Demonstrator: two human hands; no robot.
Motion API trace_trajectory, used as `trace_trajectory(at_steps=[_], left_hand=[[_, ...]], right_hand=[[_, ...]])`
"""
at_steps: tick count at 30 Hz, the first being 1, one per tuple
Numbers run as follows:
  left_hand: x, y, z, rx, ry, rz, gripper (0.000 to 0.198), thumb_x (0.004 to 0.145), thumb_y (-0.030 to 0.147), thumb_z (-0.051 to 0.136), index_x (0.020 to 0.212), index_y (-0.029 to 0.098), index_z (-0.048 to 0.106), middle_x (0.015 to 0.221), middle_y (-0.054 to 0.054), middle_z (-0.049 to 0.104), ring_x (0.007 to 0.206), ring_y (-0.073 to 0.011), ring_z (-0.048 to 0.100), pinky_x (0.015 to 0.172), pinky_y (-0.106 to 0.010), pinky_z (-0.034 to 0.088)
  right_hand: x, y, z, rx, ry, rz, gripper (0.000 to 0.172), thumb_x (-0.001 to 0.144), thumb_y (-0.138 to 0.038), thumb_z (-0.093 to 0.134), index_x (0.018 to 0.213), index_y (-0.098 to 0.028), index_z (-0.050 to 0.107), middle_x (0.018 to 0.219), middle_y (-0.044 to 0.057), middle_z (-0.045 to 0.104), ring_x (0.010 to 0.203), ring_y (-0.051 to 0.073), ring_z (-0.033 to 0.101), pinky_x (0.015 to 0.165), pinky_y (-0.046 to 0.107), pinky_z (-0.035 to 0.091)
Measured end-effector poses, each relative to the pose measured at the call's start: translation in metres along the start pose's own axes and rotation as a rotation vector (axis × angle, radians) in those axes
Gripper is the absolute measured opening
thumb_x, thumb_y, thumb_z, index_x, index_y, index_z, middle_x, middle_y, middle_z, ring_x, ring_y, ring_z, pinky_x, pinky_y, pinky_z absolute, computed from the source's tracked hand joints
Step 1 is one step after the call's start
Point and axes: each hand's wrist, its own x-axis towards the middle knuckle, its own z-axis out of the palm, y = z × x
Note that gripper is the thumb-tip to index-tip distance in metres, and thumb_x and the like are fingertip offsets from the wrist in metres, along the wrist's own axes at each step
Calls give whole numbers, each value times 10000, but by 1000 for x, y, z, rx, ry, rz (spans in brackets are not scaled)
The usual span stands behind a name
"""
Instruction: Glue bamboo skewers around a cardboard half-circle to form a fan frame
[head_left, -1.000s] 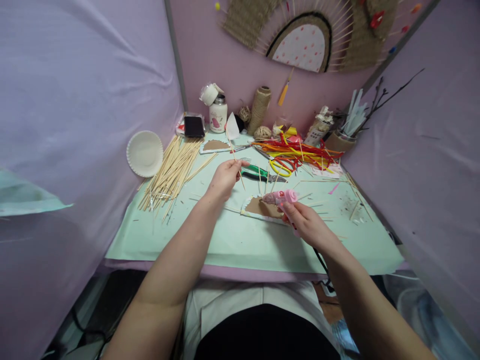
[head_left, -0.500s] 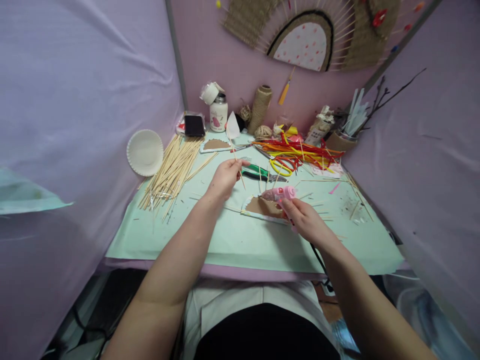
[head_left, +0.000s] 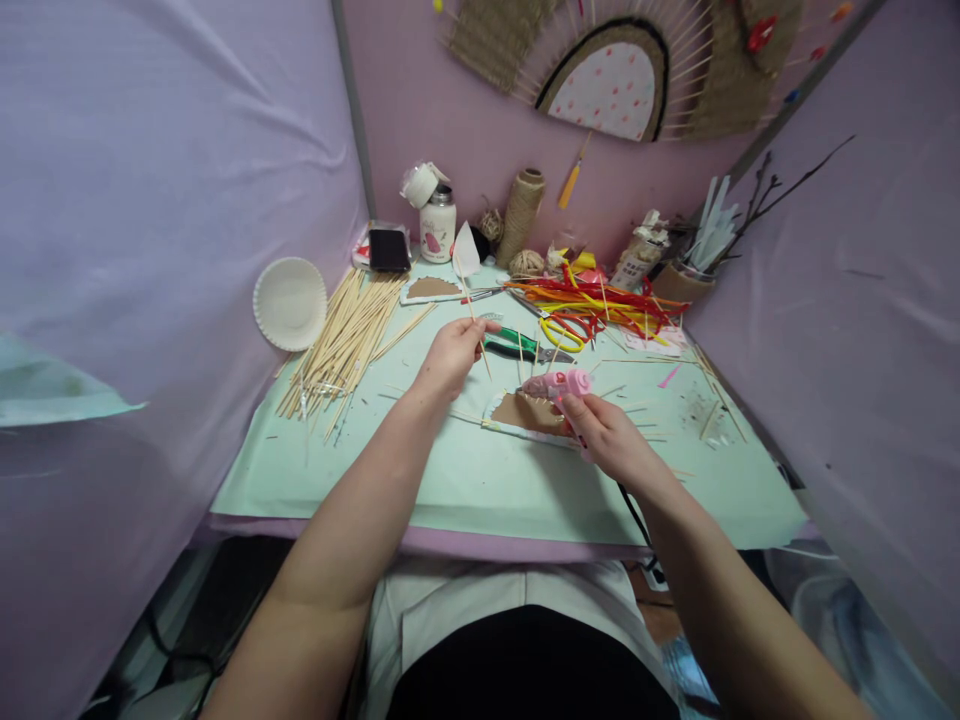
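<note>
My left hand (head_left: 450, 358) is closed in a pinch on a thin wooden skewer (head_left: 470, 306) that slants up and away from the table. My right hand (head_left: 606, 432) grips a pink glue gun (head_left: 559, 385), its nozzle pointing left over a brown cardboard half-disc with a white scalloped edge (head_left: 525, 414) lying on the mint green mat (head_left: 480, 480). A few skewers stick out from the far edge of the cardboard piece. The gun's black cord (head_left: 634, 515) runs off the table's near edge.
A heap of skewers (head_left: 349, 335) and a white paper bowl (head_left: 289, 303) lie at the left. Green-handled pliers (head_left: 517, 346), yellow scissors (head_left: 561, 333) and red and yellow pipe cleaners (head_left: 600, 300) sit beyond the hands. Twine spool (head_left: 521, 215), bottle (head_left: 436, 228) and phone (head_left: 388, 250) line the back wall.
My right hand with the glue gun has drifted slightly left and away, toward the cardboard's far edge. My left hand has kept the skewer almost still.
</note>
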Motion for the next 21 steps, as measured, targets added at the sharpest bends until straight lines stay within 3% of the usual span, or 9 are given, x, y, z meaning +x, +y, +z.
trace_trajectory(at_steps=[11,21], left_hand=[[0,-1,-1,0,-5,7,295,962,153,476,746,129,675,546,48,409,502,-71,379,538,-195,324],[-1,1,1,7,10,-12,298,965,135,476,748,123,679,536,46,405,505,-72,377,529,-198,312]], right_hand=[[4,0,0,-20,18,-50,531,880,-671,404,789,-186,599,631,17,557,582,173,520,558,289,405],[1,-5,-2,-20,9,-38,597,868,-721,381,838,-170,609,654,30,588,506,146,462,492,276,357]])
